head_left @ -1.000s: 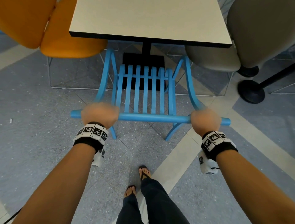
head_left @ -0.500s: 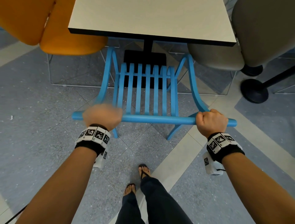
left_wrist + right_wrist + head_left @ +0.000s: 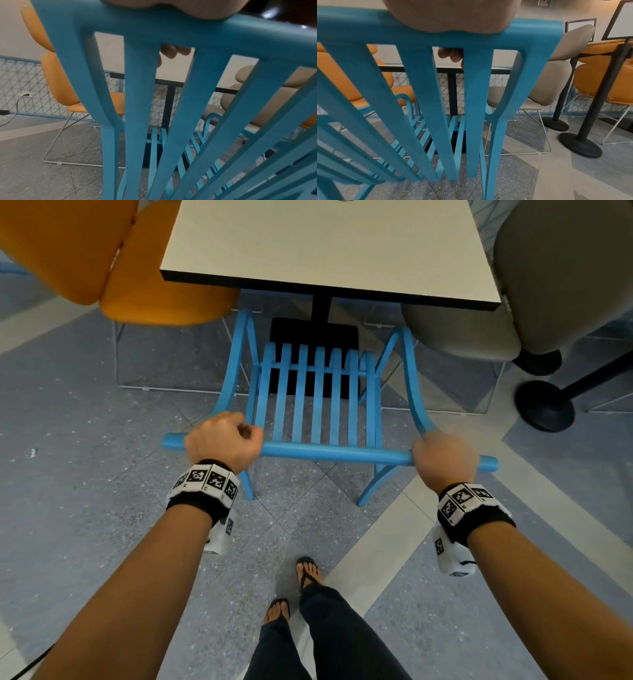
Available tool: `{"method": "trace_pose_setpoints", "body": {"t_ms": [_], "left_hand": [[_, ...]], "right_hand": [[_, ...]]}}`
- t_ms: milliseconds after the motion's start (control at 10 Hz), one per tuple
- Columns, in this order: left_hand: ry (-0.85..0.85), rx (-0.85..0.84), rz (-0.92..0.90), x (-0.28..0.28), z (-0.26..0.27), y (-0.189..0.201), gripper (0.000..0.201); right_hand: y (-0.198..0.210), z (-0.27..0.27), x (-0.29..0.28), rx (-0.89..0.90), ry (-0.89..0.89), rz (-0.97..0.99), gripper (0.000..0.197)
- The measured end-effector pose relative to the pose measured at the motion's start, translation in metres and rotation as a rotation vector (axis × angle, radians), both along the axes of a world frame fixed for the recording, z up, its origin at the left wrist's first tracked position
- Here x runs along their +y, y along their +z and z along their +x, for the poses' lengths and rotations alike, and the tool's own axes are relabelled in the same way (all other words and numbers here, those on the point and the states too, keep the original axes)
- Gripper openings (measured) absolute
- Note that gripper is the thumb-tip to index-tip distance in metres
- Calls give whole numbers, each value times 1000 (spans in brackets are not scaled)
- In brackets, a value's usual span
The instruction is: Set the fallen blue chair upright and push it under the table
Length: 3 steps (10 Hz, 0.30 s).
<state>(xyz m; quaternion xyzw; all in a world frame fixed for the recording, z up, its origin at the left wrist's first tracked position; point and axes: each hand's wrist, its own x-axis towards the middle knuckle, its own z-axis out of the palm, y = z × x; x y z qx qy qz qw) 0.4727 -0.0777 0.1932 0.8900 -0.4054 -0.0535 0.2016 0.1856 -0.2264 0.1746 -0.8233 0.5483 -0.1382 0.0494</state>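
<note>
Blue chair (image 3: 318, 405) stands upright at the desk (image 3: 329, 251) edge, seat front just under it; left hand (image 3: 224, 440) and right hand (image 3: 443, 458) each wrap their fingers (image 3: 171, 52) round the top rail; a skewed push could knock the arms against the orange chair (image 3: 164, 289) at 10 o'clock or the grey chair (image 3: 462, 333) at 2 o'clock.

Head looks down — wrist views sit close behind the blue chair (image 3: 322, 405), facing the table (image 3: 329, 248).
</note>
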Motion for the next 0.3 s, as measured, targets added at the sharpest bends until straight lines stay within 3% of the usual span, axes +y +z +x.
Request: {"method": "trace_pose_setpoints", "body": {"t_ms": [100,300], "left_hand": [[28,64,-75,0,-6,3,15],[-35,70,-198,25,-24,7,21]], "right_hand": [[5,0,4,-48,24,51,28],[20,-2,27,-135,114,46,17]]}}
